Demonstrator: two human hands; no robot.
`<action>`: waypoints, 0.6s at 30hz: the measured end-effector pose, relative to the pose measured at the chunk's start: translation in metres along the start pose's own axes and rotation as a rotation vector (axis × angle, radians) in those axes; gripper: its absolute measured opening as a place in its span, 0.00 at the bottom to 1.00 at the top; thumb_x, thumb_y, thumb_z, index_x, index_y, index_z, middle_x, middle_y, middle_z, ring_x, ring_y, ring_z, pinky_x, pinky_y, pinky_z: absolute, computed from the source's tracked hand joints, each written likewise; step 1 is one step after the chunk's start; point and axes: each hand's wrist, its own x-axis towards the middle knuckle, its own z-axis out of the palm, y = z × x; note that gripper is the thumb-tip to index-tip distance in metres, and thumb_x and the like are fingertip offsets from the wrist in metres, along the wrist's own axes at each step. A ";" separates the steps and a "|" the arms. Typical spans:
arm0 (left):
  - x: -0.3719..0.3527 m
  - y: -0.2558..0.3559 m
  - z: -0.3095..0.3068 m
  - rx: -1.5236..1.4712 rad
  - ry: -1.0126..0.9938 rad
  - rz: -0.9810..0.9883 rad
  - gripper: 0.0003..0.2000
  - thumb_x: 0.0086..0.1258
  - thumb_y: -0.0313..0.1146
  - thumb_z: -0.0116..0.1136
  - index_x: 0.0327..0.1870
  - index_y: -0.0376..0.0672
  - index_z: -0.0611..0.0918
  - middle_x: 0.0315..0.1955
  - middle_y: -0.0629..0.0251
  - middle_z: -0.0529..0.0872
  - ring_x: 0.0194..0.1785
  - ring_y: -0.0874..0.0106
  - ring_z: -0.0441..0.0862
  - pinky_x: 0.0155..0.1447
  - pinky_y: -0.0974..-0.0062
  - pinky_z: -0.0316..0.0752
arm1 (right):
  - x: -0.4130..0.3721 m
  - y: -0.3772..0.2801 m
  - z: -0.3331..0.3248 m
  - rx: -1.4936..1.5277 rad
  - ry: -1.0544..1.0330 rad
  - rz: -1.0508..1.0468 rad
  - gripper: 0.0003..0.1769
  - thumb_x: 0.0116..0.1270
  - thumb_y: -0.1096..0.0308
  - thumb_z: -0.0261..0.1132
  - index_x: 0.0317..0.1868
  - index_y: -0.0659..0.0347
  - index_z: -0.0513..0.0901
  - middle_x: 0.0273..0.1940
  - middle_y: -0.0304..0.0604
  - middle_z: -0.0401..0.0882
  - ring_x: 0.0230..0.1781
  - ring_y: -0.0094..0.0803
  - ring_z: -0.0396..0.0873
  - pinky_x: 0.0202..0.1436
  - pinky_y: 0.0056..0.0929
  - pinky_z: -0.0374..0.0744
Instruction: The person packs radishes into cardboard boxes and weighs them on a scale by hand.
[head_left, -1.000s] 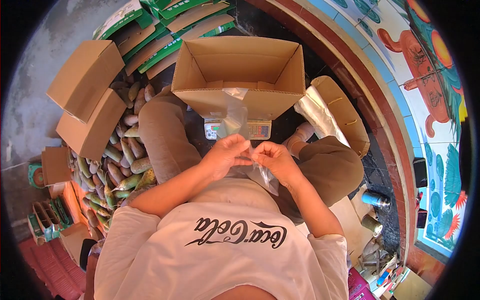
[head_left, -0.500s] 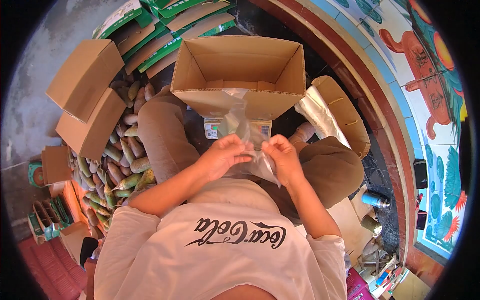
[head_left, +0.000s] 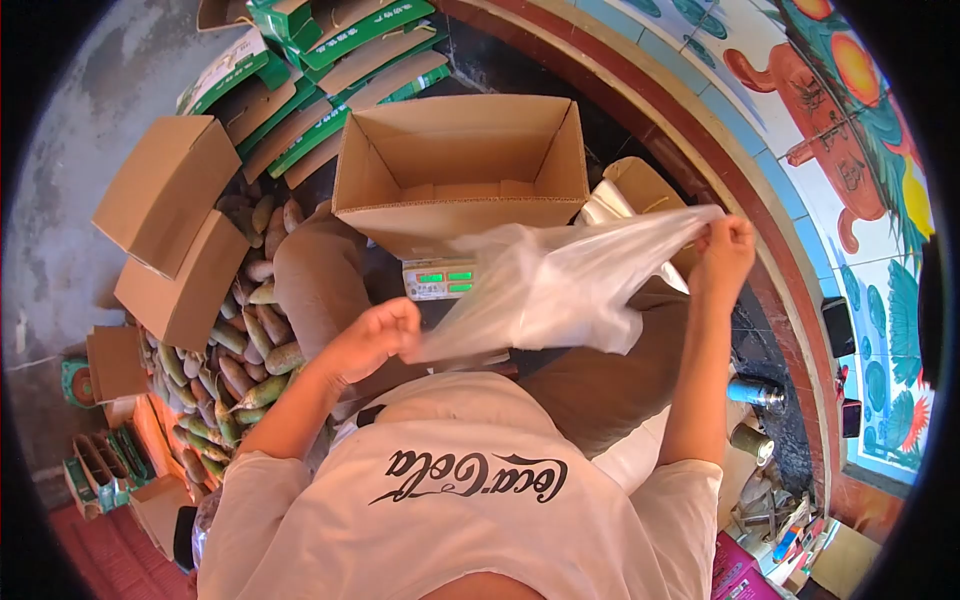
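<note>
1. One plastic bag [head_left: 555,285] is held spread out between two hands, above the person's lap and in front of the cardboard box [head_left: 400,228].
2. By the left hand [head_left: 387,333], set low near the left trouser leg [head_left: 318,285], the bag's lower corner is met at curled fingertips; the grip is blurred but looks closed.
3. By the right hand [head_left: 728,245], raised further out, the bag's upper corner is pinched between thumb and bent fingers.
4. Part of the box's front wall is covered by the bag, while its top edge is left showing and its mouth faces up.
5. The right hand is seen against the brown ledge [head_left: 805,340]; how near they are cannot be told. On the left, room is bounded by the radishes [head_left: 235,375]. Dark floor [head_left: 490,55] is left bare behind the box.
6. Half a second ago the bag was bunched between hands set close together, with a strip reaching the box's front edge; now the hands have been drawn well apart and that edge is uncovered. More of the scale [head_left: 432,283] is shown on its left, with green figures lit.
7. Counted: one bag, one scale, one blue flask [head_left: 755,392], and two closed boxes [head_left: 165,195] beside the radishes, which are too heaped to be counted.
</note>
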 end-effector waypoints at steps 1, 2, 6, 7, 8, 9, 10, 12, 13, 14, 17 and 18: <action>0.004 0.004 0.003 0.161 0.013 -0.037 0.07 0.64 0.33 0.55 0.38 0.45 0.71 0.26 0.72 0.73 0.33 0.79 0.71 0.44 0.76 0.69 | -0.007 -0.010 0.017 0.132 -0.002 0.043 0.06 0.65 0.75 0.60 0.32 0.57 0.71 0.25 0.33 0.74 0.23 0.18 0.72 0.28 0.16 0.72; 0.009 0.006 0.006 0.268 0.079 -0.003 0.14 0.63 0.33 0.57 0.47 0.42 0.71 0.32 0.69 0.76 0.39 0.77 0.73 0.53 0.74 0.68 | -0.013 -0.024 0.029 0.110 -0.040 0.032 0.06 0.65 0.74 0.61 0.32 0.57 0.71 0.26 0.33 0.74 0.24 0.17 0.72 0.28 0.16 0.72; 0.030 0.032 0.033 0.986 0.580 0.612 0.23 0.58 0.34 0.64 0.52 0.38 0.69 0.42 0.58 0.75 0.44 0.67 0.75 0.54 0.69 0.69 | -0.034 -0.057 0.069 0.068 -0.180 -0.084 0.07 0.65 0.74 0.62 0.33 0.58 0.71 0.27 0.32 0.73 0.25 0.15 0.70 0.28 0.16 0.71; 0.030 0.040 0.047 0.932 0.537 0.635 0.24 0.57 0.35 0.65 0.52 0.38 0.69 0.42 0.58 0.75 0.44 0.67 0.76 0.53 0.69 0.70 | -0.043 -0.063 0.080 0.020 -0.205 -0.147 0.07 0.64 0.74 0.63 0.33 0.58 0.71 0.27 0.31 0.73 0.25 0.15 0.70 0.28 0.16 0.71; 0.030 0.048 0.066 0.877 0.496 0.657 0.26 0.56 0.37 0.65 0.53 0.38 0.68 0.43 0.58 0.75 0.44 0.66 0.76 0.52 0.69 0.71 | -0.053 -0.070 0.092 -0.029 -0.233 -0.211 0.07 0.64 0.74 0.63 0.33 0.58 0.72 0.26 0.31 0.72 0.24 0.14 0.69 0.27 0.16 0.70; 0.033 0.052 0.082 0.821 0.457 0.678 0.27 0.56 0.38 0.66 0.53 0.37 0.68 0.43 0.57 0.75 0.43 0.65 0.76 0.51 0.68 0.71 | -0.063 -0.077 0.105 -0.080 -0.261 -0.274 0.07 0.63 0.74 0.64 0.34 0.58 0.72 0.25 0.31 0.72 0.24 0.14 0.69 0.27 0.15 0.70; 0.040 0.055 0.097 0.840 0.405 0.667 0.28 0.55 0.38 0.67 0.53 0.38 0.67 0.43 0.56 0.75 0.43 0.64 0.76 0.49 0.68 0.72 | -0.076 -0.085 0.118 -0.057 -0.294 -0.296 0.08 0.62 0.74 0.65 0.33 0.59 0.72 0.24 0.31 0.71 0.22 0.14 0.68 0.26 0.15 0.69; 0.053 0.057 0.116 0.932 0.395 0.613 0.28 0.54 0.37 0.67 0.54 0.39 0.67 0.41 0.55 0.76 0.42 0.61 0.77 0.46 0.67 0.73 | -0.098 -0.094 0.135 -0.018 -0.394 -0.311 0.08 0.62 0.74 0.65 0.33 0.59 0.72 0.24 0.29 0.71 0.22 0.13 0.67 0.25 0.14 0.67; 0.061 0.059 0.122 1.003 0.437 0.568 0.28 0.54 0.36 0.66 0.54 0.40 0.66 0.39 0.55 0.77 0.40 0.60 0.78 0.45 0.66 0.74 | -0.107 -0.097 0.140 -0.005 -0.460 -0.304 0.08 0.63 0.73 0.65 0.34 0.58 0.72 0.24 0.28 0.70 0.23 0.11 0.66 0.26 0.13 0.66; 0.066 0.062 0.124 1.073 0.477 0.523 0.27 0.55 0.35 0.65 0.54 0.41 0.66 0.37 0.55 0.77 0.39 0.60 0.78 0.44 0.66 0.74 | -0.111 -0.100 0.142 0.007 -0.524 -0.298 0.08 0.64 0.73 0.65 0.34 0.58 0.72 0.24 0.26 0.69 0.24 0.10 0.65 0.26 0.11 0.64; 0.085 0.060 0.092 1.093 0.603 0.529 0.19 0.58 0.28 0.58 0.51 0.42 0.69 0.32 0.59 0.79 0.33 0.70 0.80 0.37 0.69 0.74 | -0.106 -0.110 0.136 -0.013 -0.552 -0.278 0.09 0.59 0.75 0.67 0.31 0.61 0.72 0.20 0.31 0.69 0.20 0.14 0.63 0.23 0.17 0.66; 0.088 0.064 0.077 1.052 0.606 0.586 0.15 0.58 0.26 0.57 0.47 0.42 0.70 0.28 0.59 0.79 0.31 0.65 0.80 0.37 0.68 0.74 | -0.099 -0.112 0.129 -0.104 -0.543 -0.327 0.10 0.58 0.74 0.68 0.32 0.60 0.72 0.18 0.32 0.66 0.18 0.16 0.62 0.22 0.18 0.64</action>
